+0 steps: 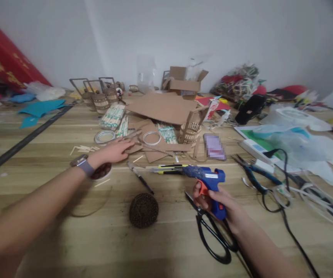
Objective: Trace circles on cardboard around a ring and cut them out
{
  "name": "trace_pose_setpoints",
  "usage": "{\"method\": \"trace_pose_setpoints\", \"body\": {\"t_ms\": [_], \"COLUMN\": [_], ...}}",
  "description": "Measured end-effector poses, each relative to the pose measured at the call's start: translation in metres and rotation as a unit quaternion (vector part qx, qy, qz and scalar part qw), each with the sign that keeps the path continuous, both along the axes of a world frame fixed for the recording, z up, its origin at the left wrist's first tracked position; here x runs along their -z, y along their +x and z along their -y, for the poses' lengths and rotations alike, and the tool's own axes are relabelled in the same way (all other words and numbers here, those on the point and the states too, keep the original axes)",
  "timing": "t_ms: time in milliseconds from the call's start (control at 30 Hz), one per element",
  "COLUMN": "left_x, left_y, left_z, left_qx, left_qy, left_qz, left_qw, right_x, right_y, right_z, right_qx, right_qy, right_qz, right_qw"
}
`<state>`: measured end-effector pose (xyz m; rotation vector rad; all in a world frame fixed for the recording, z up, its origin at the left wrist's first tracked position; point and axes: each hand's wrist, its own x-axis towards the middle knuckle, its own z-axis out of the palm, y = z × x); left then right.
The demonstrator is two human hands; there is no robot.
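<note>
My right hand (215, 199) is wrapped round the handle of a blue hot glue gun (204, 173), with fingers at its orange trigger; the nozzle points left. Beneath that hand lies a pair of black-handled scissors (213, 235). My left hand (116, 150) reaches forward with fingers stretched out over brown cardboard strips (134, 135); whether it touches them I cannot tell. A dark round woven disc (143, 210) lies in front of me, below a black-and-clear pen (140, 177). Yellow-and-black cutters (169, 169) sit just beyond the glue gun's nozzle. My left wrist partly covers a bowl of brown pieces (102, 171).
Behind are tape rolls (152, 138), bundled sticks (112, 116), a small wooden bucket (190, 133) and a cardboard sheet (163, 106). Pliers (253, 175), a phone (214, 146) and a black cable (288, 227) lie to the right. More little buckets (101, 102) stand back left.
</note>
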<state>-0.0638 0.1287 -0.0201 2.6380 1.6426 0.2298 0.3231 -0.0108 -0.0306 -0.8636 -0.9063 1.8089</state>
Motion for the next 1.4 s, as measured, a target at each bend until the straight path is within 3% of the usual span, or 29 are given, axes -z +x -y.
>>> {"method": "trace_pose_setpoints", "body": {"t_ms": [133,233,300,400,567,933,1267,1400], "left_x": [-0.034,-0.048,-0.045,-0.029,-0.007,0.001,-0.002,0.001], "left_y": [-0.032,-0.054,-0.062,-0.065,-0.061,-0.043,-0.04,-0.038], "left_z": [0.012,0.036,0.056,0.083,0.097,0.114,0.113,0.112], "left_qx": [-0.037,-0.102,-0.125,-0.119,-0.128,-0.123,-0.132,-0.127], "left_qy": [-0.017,0.0,-0.006,-0.035,-0.044,-0.047,-0.041,-0.042], "left_qz": [0.029,0.051,0.055,0.053,0.064,0.004,-0.005,0.004], "left_qw": [0.999,0.993,0.991,0.991,0.989,0.991,0.99,0.991], "right_x": [0.005,0.008,0.006,0.0,-0.003,-0.007,-0.001,-0.003], "right_y": [0.011,0.017,0.017,0.009,0.0,0.002,0.003,-0.002], "right_z": [-0.001,-0.005,-0.006,-0.003,0.0,0.0,-0.006,-0.002], "right_qx": [0.019,0.017,0.016,0.025,0.008,0.04,-0.005,0.018], "right_qy": [-0.007,-0.013,-0.019,-0.037,-0.034,-0.032,-0.008,-0.006], "right_qz": [0.045,0.072,0.078,0.076,0.082,0.088,0.056,0.056], "right_qw": [0.999,0.997,0.997,0.996,0.996,0.995,0.998,0.998]}}
